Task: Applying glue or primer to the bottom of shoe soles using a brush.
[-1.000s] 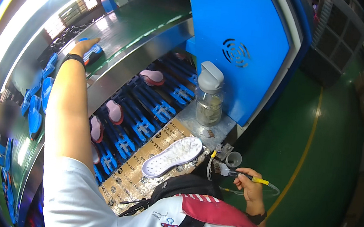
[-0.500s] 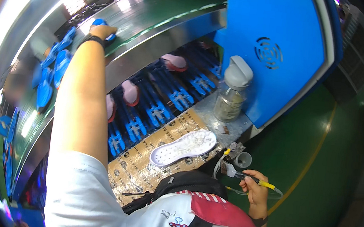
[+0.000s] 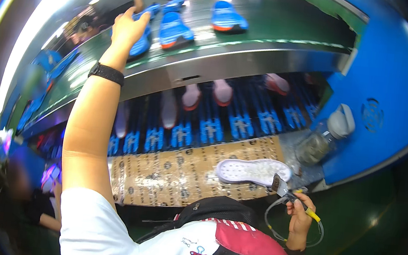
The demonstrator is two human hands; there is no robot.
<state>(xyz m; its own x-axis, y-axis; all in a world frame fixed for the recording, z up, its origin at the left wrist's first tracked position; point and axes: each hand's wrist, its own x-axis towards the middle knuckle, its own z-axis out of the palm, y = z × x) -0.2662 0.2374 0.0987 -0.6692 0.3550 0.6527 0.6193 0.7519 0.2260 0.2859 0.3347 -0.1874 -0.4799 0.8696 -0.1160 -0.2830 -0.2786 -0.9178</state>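
My left hand (image 3: 129, 29) reaches over the belt, fingers spread apart, beside a blue shoe upper (image 3: 141, 45); whether it touches the upper I cannot tell. Two more blue uppers with orange edges, one in the middle (image 3: 175, 29) and one farther right (image 3: 228, 17), rest on the green conveyor belt (image 3: 279, 23). My right hand (image 3: 300, 217) is closed round the dark handle of a flat brush (image 3: 282, 187), which has a yellow end and a thin tube. The brush tip is at the right end of a pale lilac shoe sole (image 3: 246, 171) lying on cardboard.
Brown printed cardboard (image 3: 169, 176) covers the ledge before me. Under the belt, pink soles (image 3: 222, 92) sit among blue racks (image 3: 210, 130). A clear jar with a grey lid (image 3: 316, 142) stands beside the blue machine housing (image 3: 391, 92). Another person's arm (image 3: 50, 222) shows at lower left.
The view has turned left. My left hand has come off a blue upper, which now sits on the belt, and has moved leftward to others. The brush in my right hand has come up to the sole.
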